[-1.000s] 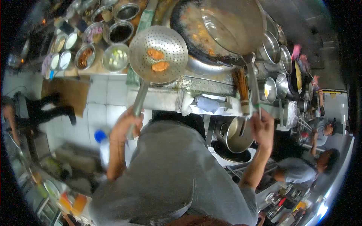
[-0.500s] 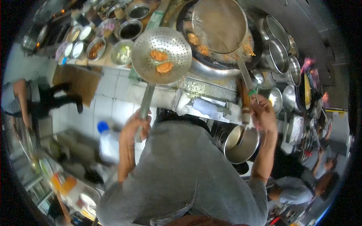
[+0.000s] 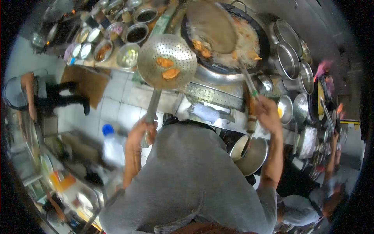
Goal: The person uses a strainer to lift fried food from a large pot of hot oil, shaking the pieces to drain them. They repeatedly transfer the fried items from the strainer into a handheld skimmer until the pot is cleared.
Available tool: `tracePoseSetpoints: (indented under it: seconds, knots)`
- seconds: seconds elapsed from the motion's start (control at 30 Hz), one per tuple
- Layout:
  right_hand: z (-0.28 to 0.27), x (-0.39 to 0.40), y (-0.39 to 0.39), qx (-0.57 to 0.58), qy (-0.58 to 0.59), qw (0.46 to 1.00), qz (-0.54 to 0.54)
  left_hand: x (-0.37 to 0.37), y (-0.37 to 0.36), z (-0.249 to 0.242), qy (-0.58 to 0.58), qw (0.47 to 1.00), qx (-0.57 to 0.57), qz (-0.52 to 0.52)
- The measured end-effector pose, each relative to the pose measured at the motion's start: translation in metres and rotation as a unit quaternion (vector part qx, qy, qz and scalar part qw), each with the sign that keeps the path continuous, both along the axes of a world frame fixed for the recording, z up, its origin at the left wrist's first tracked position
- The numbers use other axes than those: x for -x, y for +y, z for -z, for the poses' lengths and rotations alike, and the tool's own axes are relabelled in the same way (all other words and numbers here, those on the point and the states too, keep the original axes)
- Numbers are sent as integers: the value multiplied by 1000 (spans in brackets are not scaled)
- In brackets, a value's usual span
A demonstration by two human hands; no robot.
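Observation:
My left hand (image 3: 142, 132) is wrapped round the handle of a perforated metal skimmer (image 3: 146, 46). Two orange-brown fried pieces (image 3: 170, 73) lie in its bowl. My right hand (image 3: 269, 117) grips the handle of a round mesh strainer (image 3: 214, 27), smeared by motion, tilted over a large black wok (image 3: 261, 35). Bubbling oil fills the wok, with more fried pieces (image 3: 201, 47) floating at its left side and near the strainer's rim. Whether the strainer carries anything cannot be made out.
Bowls of sauces and chopped ingredients (image 3: 128, 55) crowd the counter at upper left. Steel bowls (image 3: 288, 58) line the wok's right. A steel pot (image 3: 255, 154) stands below my right hand, a folded cloth (image 3: 206, 112) on the stove edge. Other people (image 3: 302, 210) are at both sides.
The strainer has tipped from nearly flat to a steep tilt and shifted left, uncovering more oil. My right hand has moved slightly. The skimmer has dropped a little, still with both pieces.

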State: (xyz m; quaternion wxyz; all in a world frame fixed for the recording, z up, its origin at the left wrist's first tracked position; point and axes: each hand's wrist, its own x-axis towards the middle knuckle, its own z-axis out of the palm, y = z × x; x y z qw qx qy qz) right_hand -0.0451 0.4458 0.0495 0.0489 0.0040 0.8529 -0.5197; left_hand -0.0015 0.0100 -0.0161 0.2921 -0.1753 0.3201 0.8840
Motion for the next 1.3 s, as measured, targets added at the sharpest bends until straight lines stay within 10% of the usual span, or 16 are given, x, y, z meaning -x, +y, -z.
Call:
tracePoseSetpoints:
  seconds: [0.03,0.3,0.9,1.3]
  knots:
    - [7,7,-7,-55,132,987,-80,0,2,0,-1,1000,-1,-7]
    - [-39,8,-5,164,-194,966,50,-7,6,-2,11,1000,9,1]
    - [-15,-19,-14,253,-157,954,37,-4,-1,-13,4,999,40,25]
    - [-68,-44,6,-17,-12,991,131,8,-1,5,-14,999,17,35]
